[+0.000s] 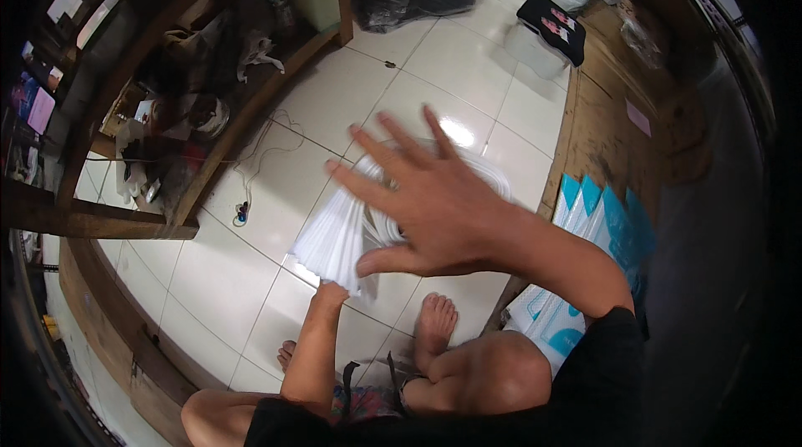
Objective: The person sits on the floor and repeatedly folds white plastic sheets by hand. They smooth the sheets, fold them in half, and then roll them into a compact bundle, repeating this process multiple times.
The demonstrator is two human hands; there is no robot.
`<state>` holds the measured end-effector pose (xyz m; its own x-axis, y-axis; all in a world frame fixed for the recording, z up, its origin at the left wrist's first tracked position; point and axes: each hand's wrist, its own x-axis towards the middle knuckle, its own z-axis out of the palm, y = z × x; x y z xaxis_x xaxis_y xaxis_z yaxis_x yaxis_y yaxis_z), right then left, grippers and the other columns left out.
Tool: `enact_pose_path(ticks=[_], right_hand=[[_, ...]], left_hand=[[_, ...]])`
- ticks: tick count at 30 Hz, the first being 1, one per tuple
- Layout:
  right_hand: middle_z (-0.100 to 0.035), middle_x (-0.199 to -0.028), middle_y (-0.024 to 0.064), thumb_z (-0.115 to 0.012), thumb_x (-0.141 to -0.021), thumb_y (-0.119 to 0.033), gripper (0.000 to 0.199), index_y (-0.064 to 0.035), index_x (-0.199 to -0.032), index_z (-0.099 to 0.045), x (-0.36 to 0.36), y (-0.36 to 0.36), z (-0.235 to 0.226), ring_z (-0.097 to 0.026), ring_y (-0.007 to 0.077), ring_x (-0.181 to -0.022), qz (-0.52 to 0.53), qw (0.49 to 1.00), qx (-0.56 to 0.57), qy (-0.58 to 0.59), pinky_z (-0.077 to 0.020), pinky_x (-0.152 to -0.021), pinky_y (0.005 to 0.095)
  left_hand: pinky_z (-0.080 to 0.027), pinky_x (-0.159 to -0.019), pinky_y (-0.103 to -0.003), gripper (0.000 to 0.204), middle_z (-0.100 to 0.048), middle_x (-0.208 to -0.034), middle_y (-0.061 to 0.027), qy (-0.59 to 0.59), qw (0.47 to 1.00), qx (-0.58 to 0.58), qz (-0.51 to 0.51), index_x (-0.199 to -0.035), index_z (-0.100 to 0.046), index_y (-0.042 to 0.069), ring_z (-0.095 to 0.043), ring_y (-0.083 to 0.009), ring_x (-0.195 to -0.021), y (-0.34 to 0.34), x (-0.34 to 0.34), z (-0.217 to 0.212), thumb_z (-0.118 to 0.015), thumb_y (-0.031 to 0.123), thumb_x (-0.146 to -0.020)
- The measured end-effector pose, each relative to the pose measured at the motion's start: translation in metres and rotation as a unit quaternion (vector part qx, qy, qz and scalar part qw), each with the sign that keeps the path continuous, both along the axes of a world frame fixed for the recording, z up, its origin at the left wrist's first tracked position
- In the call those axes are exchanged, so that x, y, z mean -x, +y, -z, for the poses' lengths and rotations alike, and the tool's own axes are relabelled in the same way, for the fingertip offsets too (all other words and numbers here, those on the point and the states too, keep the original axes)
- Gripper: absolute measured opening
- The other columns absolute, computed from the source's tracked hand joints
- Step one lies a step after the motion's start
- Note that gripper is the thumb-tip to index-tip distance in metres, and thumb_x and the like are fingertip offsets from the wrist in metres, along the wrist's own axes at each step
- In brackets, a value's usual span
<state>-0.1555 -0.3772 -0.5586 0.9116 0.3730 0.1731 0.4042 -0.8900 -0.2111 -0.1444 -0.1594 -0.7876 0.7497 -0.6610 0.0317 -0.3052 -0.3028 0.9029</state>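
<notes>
My left hand point(334, 290) is closed at the lower end of a fanned stack of thin white sheets point(332, 234); most of its fingers are hidden beneath the stack. The stack curves round in an arc to the right, with its white far end point(493, 175) showing beyond my right hand. Pale cord-like loops show along its inner side. I cannot tell exactly what the sheets are. Over the stack, my right hand point(430, 209) is open with its fingers spread wide and nothing in them. That hand covers the middle of the stack and is slightly blurred.
Several white and teal packets point(585, 238) lie by my right forearm on a wooden board point(606, 104). A clear tub with a black printed cloth point(551, 25) stands farther back. At left is a cluttered wooden shelf point(238, 117). Thin wires point(242, 211) lie on the tiled floor point(225, 267).
</notes>
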Motion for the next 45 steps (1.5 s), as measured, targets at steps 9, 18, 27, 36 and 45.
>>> enact_pose_path(ticks=[9, 18, 27, 36, 45], right_hand=[[-0.026, -0.154, 0.0270, -0.052, -0.075, -0.082, 0.103, -0.0156, -0.151, -0.033, 0.013, -0.007, -0.019, -0.019, 0.0471, -0.144, 0.040, 0.999, -0.002, -0.001, -0.0058, -0.114, 0.0666], [-0.035, -0.147, 0.0300, -0.052, -0.081, -0.076, 0.094, -0.0112, -0.148, -0.038, -0.021, 0.044, -0.004, -0.029, 0.0502, -0.138, -0.087, 0.994, -0.068, -0.025, -0.0112, -0.112, 0.0686], [-0.036, -0.147, 0.0305, -0.048, -0.083, -0.075, 0.095, -0.0126, -0.152, -0.031, -0.030, -0.020, -0.015, -0.029, 0.0469, -0.140, 0.062, 0.997, 0.028, -0.027, -0.0107, -0.115, 0.0638], [-0.026, -0.153, 0.0289, -0.051, -0.072, -0.086, 0.105, -0.0166, -0.150, -0.037, 0.014, 0.006, 0.002, -0.021, 0.0497, -0.142, 0.005, 0.999, 0.021, 0.030, -0.0102, -0.112, 0.0689], [-0.038, -0.143, 0.0327, -0.051, -0.082, -0.074, 0.093, -0.0085, -0.147, -0.039, -0.021, 0.033, -0.024, -0.032, 0.0508, -0.136, -0.062, 0.988, -0.093, -0.106, -0.0147, -0.110, 0.0699]], left_hand=[[-0.039, -0.109, -0.040, 0.067, -0.053, -0.137, -0.0124, 0.005, 1.000, 0.020, -0.009, -0.141, -0.045, 0.007, -0.051, -0.0252, -0.126, 0.001, 0.007, 0.003, -0.076, 0.023, -0.085], [-0.038, -0.110, -0.040, 0.068, -0.052, -0.137, -0.0124, 0.029, 0.999, -0.002, -0.020, -0.142, -0.044, 0.006, -0.051, -0.0254, -0.126, 0.025, 0.020, 0.018, -0.076, 0.022, -0.085], [-0.038, -0.110, -0.041, 0.068, -0.052, -0.137, -0.0123, 0.032, 0.999, 0.041, -0.012, -0.142, -0.043, 0.005, -0.051, -0.0255, -0.125, 0.007, 0.018, 0.006, -0.076, 0.020, -0.085], [-0.038, -0.109, -0.042, 0.065, -0.053, -0.135, -0.0128, 0.004, 1.000, 0.017, 0.016, -0.140, -0.045, 0.004, -0.051, -0.0264, -0.124, -0.001, 0.013, -0.003, -0.075, 0.019, -0.084], [-0.039, -0.108, -0.042, 0.063, -0.054, -0.133, -0.0135, -0.007, 1.000, -0.007, 0.005, -0.138, -0.047, 0.004, -0.052, -0.0276, -0.123, 0.014, 0.013, -0.001, -0.075, 0.019, -0.084]])
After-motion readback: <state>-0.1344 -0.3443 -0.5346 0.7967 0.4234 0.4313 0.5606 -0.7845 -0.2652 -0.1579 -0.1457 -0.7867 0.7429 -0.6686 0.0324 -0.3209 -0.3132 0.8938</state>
